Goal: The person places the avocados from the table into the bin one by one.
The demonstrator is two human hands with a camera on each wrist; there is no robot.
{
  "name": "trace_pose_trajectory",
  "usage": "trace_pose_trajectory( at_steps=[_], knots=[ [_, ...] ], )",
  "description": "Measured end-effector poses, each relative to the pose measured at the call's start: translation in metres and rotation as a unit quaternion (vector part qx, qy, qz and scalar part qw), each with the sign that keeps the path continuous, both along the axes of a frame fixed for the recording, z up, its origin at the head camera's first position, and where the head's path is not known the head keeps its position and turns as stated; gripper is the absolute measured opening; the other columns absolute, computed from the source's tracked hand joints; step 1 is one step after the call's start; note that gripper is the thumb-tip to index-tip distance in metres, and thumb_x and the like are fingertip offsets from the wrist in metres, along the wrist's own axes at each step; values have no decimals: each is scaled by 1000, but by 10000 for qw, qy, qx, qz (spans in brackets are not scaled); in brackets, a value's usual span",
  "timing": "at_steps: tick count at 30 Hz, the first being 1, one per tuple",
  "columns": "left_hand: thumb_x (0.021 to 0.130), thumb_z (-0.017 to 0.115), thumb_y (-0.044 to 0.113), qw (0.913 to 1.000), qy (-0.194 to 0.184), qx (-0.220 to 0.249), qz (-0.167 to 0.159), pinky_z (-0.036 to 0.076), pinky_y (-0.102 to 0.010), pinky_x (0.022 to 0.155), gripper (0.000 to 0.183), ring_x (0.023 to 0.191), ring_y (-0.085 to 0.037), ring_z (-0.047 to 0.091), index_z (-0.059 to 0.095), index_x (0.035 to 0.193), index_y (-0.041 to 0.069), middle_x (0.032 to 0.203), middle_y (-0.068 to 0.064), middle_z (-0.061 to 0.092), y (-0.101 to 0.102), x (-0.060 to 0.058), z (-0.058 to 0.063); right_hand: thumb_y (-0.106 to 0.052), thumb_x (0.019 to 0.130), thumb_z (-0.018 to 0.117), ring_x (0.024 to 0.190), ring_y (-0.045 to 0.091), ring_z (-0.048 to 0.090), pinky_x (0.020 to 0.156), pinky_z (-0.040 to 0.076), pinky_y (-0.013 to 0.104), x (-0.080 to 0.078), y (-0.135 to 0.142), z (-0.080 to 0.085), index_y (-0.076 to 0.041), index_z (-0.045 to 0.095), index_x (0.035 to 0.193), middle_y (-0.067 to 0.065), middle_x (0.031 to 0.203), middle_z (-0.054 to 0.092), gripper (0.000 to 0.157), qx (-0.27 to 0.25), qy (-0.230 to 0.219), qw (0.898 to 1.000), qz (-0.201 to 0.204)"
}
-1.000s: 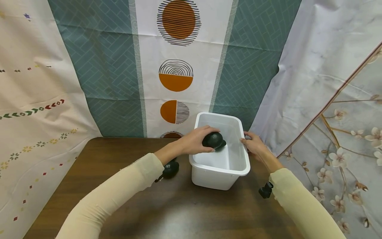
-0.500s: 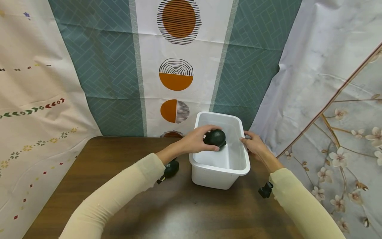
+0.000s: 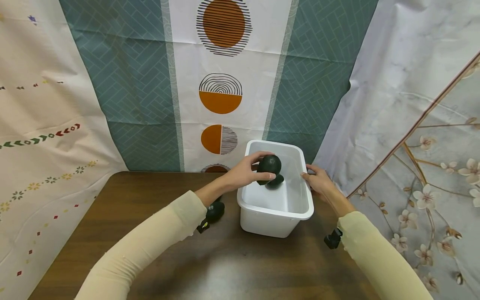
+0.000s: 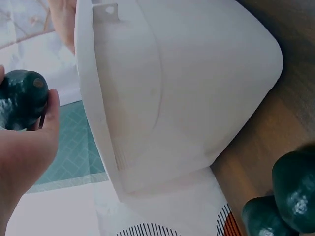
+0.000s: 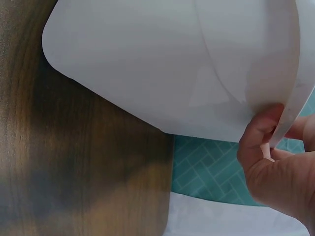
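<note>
My left hand (image 3: pixel 243 171) holds a dark green avocado (image 3: pixel 271 164) over the white plastic bin (image 3: pixel 275 211), thumb and fingers curled round it. The left wrist view shows this avocado (image 4: pixel 22 100) above the bin's rim, its stem end visible. A second avocado (image 3: pixel 275 182) lies on the bin's floor, partly covered by the held one. At the bin's right side, my right hand (image 3: pixel 318 181) pinches the rim. In the right wrist view the fingers of that hand (image 5: pixel 275 162) sit on both sides of the rim.
On the brown table (image 3: pixel 225 266), left of the bin, lies an avocado (image 3: pixel 215 211) with another beside it, mostly hidden by the left forearm. In the left wrist view these two avocados (image 4: pixel 297 187) touch. Patterned cloths (image 3: pixel 221 100) hang behind and at both sides.
The left hand first shifted right with the avocado, then raised and tilted it slightly back. More of the avocado in the bin shows now. The right hand keeps its hold on the rim.
</note>
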State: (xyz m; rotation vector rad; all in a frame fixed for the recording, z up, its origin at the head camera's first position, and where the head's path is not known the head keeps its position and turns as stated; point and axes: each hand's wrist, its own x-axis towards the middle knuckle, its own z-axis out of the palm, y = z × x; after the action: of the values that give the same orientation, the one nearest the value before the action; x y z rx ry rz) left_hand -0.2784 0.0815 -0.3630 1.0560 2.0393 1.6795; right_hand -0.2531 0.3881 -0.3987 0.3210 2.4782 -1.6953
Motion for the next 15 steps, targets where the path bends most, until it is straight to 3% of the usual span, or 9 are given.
trace_pose_trajectory(
  at_steps=[7, 15],
  knots=[
    [98, 76, 13, 9948, -926, 422, -29, 54, -42, 106, 64, 138, -31, 57, 49, 156, 18, 152, -11, 53, 1, 0, 0, -17, 114, 46, 136, 49, 52, 95, 57, 54, 1, 0, 0, -6, 19, 169, 34, 155, 43, 63, 8, 11, 10000, 5],
    [97, 76, 12, 9936, -1016, 474, 129, 54, -42, 105, 66, 135, -32, 58, 47, 157, 15, 151, -13, 52, 1, -5, -3, -17, 113, 47, 134, 48, 54, 97, 55, 58, 2, -2, -1, -6, 19, 169, 35, 155, 43, 64, -21, 69, 10000, 43]
  ],
)
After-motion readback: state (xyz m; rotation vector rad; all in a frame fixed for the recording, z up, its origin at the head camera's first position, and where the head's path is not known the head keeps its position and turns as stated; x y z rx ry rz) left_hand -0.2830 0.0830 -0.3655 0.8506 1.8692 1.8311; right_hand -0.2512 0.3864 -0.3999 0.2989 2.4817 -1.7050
